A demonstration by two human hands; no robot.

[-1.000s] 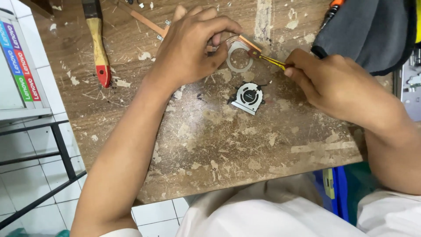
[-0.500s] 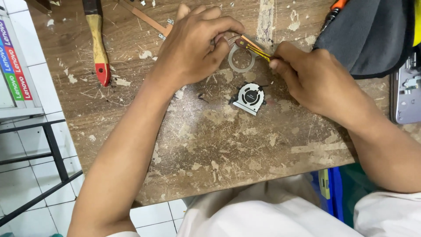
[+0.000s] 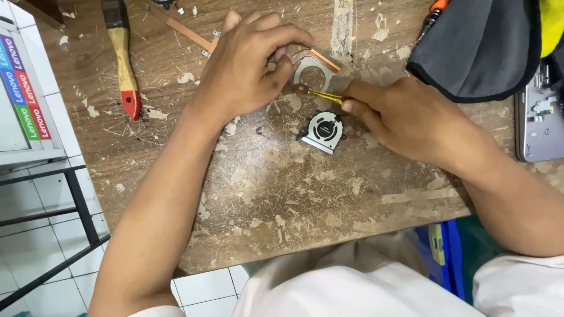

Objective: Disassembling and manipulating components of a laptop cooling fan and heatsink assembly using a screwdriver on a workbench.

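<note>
Work piece: metal ring bracket with a copper strip along its far edge, flat on the worktop, just under my left fingertips.
Left hand: curled narrow, thumb and forefinger pinching the near-left rim of the bracket and pressing it down.
Tool: thin yellow-shafted driver; long axis runs roughly left to right, tilted slightly away from me at the tip end.
Right hand: closed on the driver's handle end, thumb and forefinger pinched; rest of the handle hidden in my palm.
Key relation: driver tip meets the bracket's near-left edge, directly beside my left thumb. The bracket lies left of and beyond my right hand; the left hand is the nearer one and already touches it.
Fan: small black laptop fan in a silver housing, just toward me from the driver, near my right thumb; whether it touches I cannot tell.
Farther left of left hand: brush with wooden handle and red end, well apart.
Beyond right hand: dark grey cloth pouch; a grey laptop part to its right.
</note>
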